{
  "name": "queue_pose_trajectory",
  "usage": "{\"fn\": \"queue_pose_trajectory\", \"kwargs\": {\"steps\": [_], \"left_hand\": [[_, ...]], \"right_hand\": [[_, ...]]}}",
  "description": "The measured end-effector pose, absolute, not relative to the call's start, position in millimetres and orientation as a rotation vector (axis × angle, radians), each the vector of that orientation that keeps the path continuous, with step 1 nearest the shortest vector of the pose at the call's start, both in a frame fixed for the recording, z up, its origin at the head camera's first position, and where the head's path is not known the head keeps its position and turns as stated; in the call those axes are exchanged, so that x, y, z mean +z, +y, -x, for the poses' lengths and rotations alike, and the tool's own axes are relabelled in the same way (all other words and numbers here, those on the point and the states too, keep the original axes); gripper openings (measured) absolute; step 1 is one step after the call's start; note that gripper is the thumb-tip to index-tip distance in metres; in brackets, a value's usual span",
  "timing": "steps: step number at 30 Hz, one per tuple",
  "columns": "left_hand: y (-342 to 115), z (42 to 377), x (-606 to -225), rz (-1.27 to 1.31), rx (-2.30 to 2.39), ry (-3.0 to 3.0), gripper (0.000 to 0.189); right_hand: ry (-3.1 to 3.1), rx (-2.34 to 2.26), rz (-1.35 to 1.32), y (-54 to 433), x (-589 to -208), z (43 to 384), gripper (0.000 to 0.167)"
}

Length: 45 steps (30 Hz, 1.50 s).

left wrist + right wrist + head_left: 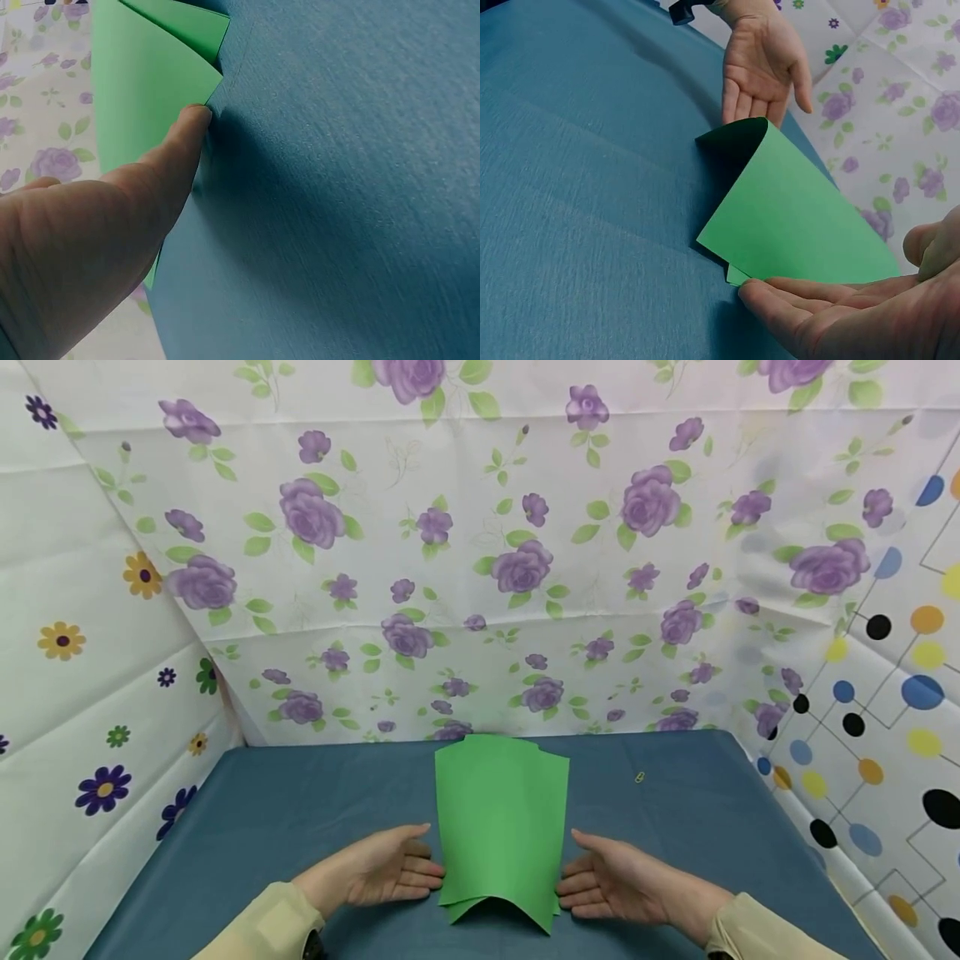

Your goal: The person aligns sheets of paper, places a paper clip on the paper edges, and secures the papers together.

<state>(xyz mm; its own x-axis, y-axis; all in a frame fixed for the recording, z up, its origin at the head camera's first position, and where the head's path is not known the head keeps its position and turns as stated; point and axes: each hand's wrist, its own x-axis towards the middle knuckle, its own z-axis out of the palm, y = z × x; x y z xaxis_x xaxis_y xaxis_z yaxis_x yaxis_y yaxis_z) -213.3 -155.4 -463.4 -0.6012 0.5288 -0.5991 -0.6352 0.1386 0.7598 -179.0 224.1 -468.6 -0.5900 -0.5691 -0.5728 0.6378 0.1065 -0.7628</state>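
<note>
Right in the middle of it all sat the green sheets (501,827), lying lengthwise on the blue surface (330,793), and what a curve they carried! The near edge bowed up off the surface at its centre, with a shadowed hollow beneath it plain in the right wrist view, while the corners dipped low on either side. More than one sheet was there, for sure: the edges sat out of line at the far end and at the near one too. On one flank, the left hand (397,866), wide open, palm turned inward, fingers out straight, fingertips just touching the paper's side, nothing in its grasp. On the other flank, a near mirror image: the right hand (618,878), open as well, thumb up and away from the fingers, its fingertips against the opposite edge and no grip on anything. Pale sleeves (262,914) covered both forearms. Over beyond the right hand, well apart from the paper, a small yellowish clip (640,777) lay alone near the far side of the surface. Behind everything, a cloth with purple roses (525,568); daisies on the left-hand cloth (45,710), coloured dots on the right-hand cloth (892,768).
</note>
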Motion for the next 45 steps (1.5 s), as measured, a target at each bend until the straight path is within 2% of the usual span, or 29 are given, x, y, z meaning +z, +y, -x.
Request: {"fn": "queue_pose_trajectory", "kwargs": {"steps": [23, 35, 45], "left_hand": [[-132.5, 218.5, -465.9, 0.07, 1.551, 1.583, 0.091], [-121.5, 222.4, -468.0, 0.173, 1.565, 1.677, 0.077], [-115.2, 218.8, -473.1, 0.187, 1.807, 1.556, 0.066]], "right_hand": [[1.573, -1.573, 0.011, 191.2, -466.9, 188.9, 0.087], [1.56, -1.656, -0.033, 171.0, -462.2, 187.6, 0.083], [1.541, -1.676, -0.054, 164.3, -463.2, 189.5, 0.083]]}}
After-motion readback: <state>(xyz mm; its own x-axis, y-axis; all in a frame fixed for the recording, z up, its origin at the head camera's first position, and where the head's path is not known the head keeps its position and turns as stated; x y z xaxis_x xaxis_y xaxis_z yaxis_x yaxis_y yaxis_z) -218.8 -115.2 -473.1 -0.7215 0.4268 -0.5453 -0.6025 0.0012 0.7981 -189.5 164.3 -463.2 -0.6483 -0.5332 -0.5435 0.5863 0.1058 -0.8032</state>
